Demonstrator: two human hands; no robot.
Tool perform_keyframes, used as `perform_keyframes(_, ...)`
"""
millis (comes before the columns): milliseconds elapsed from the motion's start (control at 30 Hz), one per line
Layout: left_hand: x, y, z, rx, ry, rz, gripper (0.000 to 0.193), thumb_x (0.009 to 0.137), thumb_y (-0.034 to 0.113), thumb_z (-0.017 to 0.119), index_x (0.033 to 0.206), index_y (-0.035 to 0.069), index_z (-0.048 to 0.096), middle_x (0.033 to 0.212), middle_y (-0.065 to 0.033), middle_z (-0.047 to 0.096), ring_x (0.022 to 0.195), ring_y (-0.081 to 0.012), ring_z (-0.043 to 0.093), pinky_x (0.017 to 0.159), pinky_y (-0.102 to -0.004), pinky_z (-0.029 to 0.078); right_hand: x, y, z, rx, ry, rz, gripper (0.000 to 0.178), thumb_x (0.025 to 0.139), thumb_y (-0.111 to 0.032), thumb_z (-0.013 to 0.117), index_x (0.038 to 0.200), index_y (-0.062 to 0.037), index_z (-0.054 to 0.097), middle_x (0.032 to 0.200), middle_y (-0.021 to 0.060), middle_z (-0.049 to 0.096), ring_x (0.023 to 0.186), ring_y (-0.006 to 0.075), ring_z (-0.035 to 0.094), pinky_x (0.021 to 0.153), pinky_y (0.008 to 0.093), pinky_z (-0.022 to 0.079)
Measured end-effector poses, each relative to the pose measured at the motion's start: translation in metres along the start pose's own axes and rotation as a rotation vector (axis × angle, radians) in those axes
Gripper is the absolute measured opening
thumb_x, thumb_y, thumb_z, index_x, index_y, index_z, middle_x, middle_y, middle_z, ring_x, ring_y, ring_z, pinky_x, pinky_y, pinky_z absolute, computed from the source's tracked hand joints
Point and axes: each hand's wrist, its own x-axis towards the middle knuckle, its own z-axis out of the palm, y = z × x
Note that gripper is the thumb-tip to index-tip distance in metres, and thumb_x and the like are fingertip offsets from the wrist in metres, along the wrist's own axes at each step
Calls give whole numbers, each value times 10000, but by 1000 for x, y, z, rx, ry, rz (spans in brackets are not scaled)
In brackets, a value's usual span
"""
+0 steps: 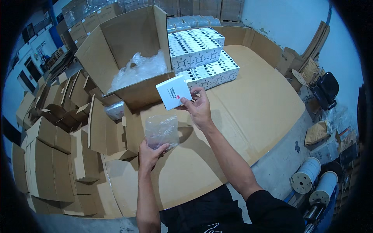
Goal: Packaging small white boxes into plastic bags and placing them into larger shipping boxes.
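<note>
A flat white square box [173,92] with small dark print and a red mark is pinched at its lower right corner by my right hand [199,108], thumb on its face. Lower and to the left, my left hand [152,152] grips a clear plastic bubble bag [162,131] by its bottom edge. The two held things are apart. Just left of the bag stands an open small carton [112,136] with a plastic-wrapped item [115,110] at its far end. Behind it a large open carton [136,87] holds crumpled clear bags [142,70].
White boxes [206,54] are stacked in rows on the cardboard-covered table [248,105] behind my right hand. Several brown cartons [50,163] crowd the left side. On the floor at right are cable spools [306,174], a black chair [325,90] and paper sacks [316,133].
</note>
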Motion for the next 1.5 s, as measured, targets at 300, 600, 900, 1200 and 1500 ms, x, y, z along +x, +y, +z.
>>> perform_keyframes(300, 2, -3, 2, 20, -19, -7, 470, 745, 105, 879, 1121, -18, 625, 860, -77, 715, 643, -102, 640, 570, -252, 522, -3, 5, -5, -191, -227, -6, 321, 927, 25, 690, 1108, -67, 442, 995, 46, 605, 958, 106, 625, 821, 261, 543)
perform_keyframes(600, 2, -5, 3, -15, -11, 12, 468, 756, 108, 882, 1131, -17, 630, 857, -65, 713, 626, -96, 625, 548, -254, 504, -5, -1, -6, -284, -313, 41, 295, 940, -8, 693, 1105, -66, 456, 978, 12, 535, 918, 90, 579, 811, 252, 505)
perform_keyframes(900, 0, -8, 0, -8, -12, 0, 422, 769, 89, 867, 1110, -2, 635, 828, -50, 704, 626, -88, 622, 541, -250, 501, -3, -7, -14, -257, -375, 163, 266, 978, -68, 655, 1131, -81, 437, 1016, 5, 492, 946, 85, 534, 776, 258, 486)
perform_keyframes(1200, -1, -9, 2, -11, -44, 56, 447, 766, 109, 871, 1122, 7, 620, 918, -63, 702, 717, -100, 648, 584, -258, 534, -6, -12, -9, -290, -481, 306, 260, 988, -96, 643, 1127, -79, 424, 1035, 0, 450, 937, 85, 526, 753, 279, 513)
perform_keyframes(1500, 4, -3, 1, -257, -112, 161, 290, 957, 155, 706, 1184, -4, 622, 1040, -46, 680, 917, -104, 627, 825, -273, 539, -8, -6, -5, -349, -470, 276, 249, 967, -73, 656, 1106, -74, 449, 1029, 4, 461, 916, 87, 517, 789, 275, 479)
